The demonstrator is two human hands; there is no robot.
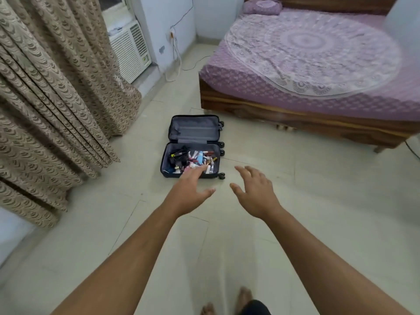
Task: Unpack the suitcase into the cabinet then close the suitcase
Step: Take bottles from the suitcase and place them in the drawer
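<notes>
Suitcase [193, 146]: open flat on floor, near half full of small toiletries | left hand [192, 193]: outstretched, fingers spread, holding nothing | right hand [255, 192]: likewise, empty.

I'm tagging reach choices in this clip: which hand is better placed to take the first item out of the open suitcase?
Probably the left hand. Its straight fingers already overlap the near edge of the filled half of the suitcase in the picture, while the right hand hovers open over bare floor, to the right of the case.

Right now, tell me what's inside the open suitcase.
The suitcase's near half holds jumbled small bottles, tubes and black items; far half looks empty. The left hand covers some.
</notes>
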